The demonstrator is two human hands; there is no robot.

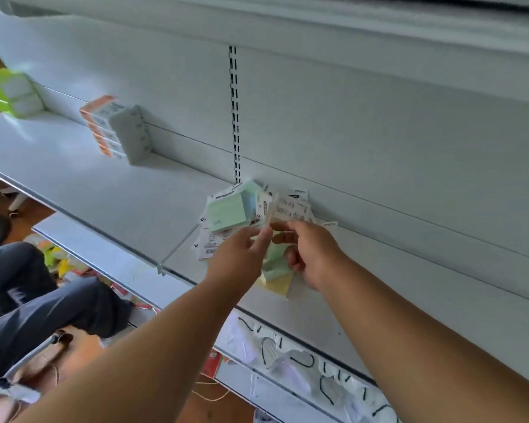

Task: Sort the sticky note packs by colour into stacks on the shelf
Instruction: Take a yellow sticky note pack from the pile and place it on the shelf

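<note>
The left hand (242,251) reaches with loosely extended fingers and grips nothing visible; the right hand (306,251) pinches a white-backed pack (284,209) above the unsorted pile (235,215). On the shelf (74,166), left to right: 1 green stack (11,93), 1 orange stack (116,129), then the pile. Step in hand, as judged: picking. Next: identify the pack's colour, then carry it leftward to the matching stack.

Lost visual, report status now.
Left hand open, right hand pinching white-backed pack. Loose pile of pastel packs unsorted. Orange stack done. Nothing blocking.
</note>
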